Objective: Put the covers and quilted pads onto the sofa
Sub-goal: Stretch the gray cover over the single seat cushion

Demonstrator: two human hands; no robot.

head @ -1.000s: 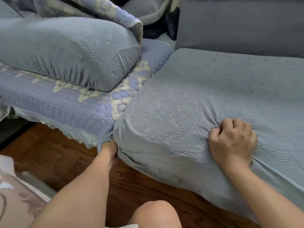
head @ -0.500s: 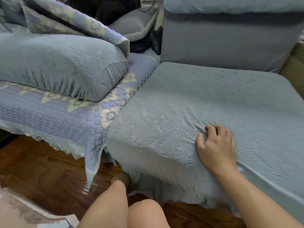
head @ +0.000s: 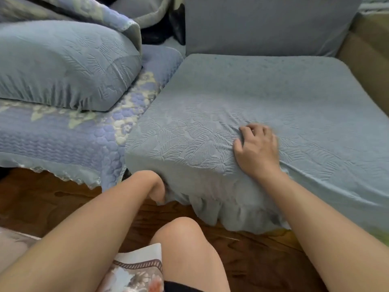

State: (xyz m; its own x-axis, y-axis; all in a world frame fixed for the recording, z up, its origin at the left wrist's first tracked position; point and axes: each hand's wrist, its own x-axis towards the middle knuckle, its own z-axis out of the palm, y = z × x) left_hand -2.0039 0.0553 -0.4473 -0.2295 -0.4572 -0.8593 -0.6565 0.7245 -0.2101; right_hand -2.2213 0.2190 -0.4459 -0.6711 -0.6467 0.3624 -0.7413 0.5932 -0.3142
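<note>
A blue-grey leaf-embossed cover [head: 231, 98] is stretched over the sofa's right seat cushion, and its gathered hem [head: 231, 207] hangs loose along the front edge. My left hand [head: 156, 189] reaches under the front left corner with its fingers buried in the hem. On top near the front edge lies my right hand [head: 256, 148], fingers curled into the fabric so that creases fan out from them. A purple-blue quilted pad [head: 63, 140] with pale flowers covers the left seat.
A covered cushion [head: 63, 66] lies on the quilted pad, with another folded quilted pad [head: 94, 11] behind it. The grey back cushion [head: 263, 26] stands upright. A bare beige sofa arm [head: 368, 60] is at right. The wooden floor [head: 42, 203], my knee [head: 185, 239] and a floral cloth [head: 134, 270] are below.
My left hand has gone from the cushion's corner to underneath the hem. The hem now hangs lower over the front edge. My right hand stays on top, clutching the fabric.
</note>
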